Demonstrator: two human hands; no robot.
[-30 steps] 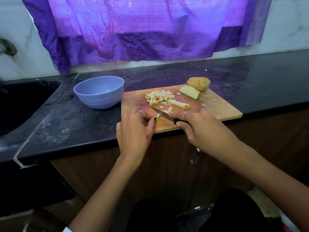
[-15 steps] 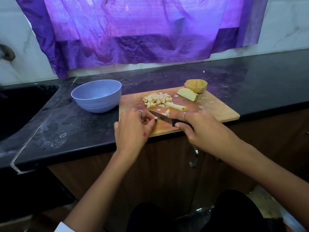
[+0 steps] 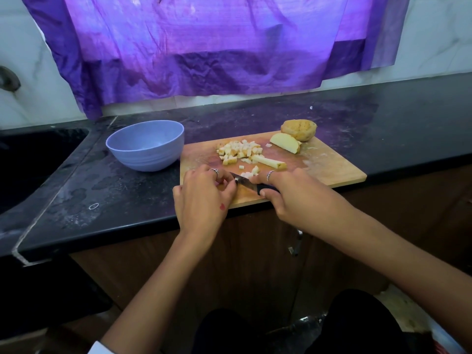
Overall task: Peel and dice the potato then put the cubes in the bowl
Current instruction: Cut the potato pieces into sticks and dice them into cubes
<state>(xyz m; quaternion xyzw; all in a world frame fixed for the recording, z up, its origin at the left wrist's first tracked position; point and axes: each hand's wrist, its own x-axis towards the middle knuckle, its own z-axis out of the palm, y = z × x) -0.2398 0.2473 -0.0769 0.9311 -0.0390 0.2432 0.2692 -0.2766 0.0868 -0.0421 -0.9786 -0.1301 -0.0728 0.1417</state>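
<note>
At the near edge of the wooden cutting board (image 3: 332, 169), which overhangs the front edge of the dark surface (image 3: 102, 190), both hands work close together. The right hand (image 3: 293, 195) has its grip closed around the black handle of a small knife (image 3: 245, 183), the blade pointing left toward the left hand (image 3: 201, 198). The left hand's fingers are curled down at the blade tip; whether they pinch a potato piece cannot be told. Just beyond the blade lie a few loose cubes (image 3: 251, 172) and an uncut potato strip (image 3: 269, 162). Farther in, near the board's middle, sits the pile of diced potato (image 3: 240, 150). At the far right corner rest a potato wedge (image 3: 286, 146) and a larger potato chunk (image 3: 298, 130). Left of the board, on the surface, stands the blue bowl (image 3: 145, 149).
</note>
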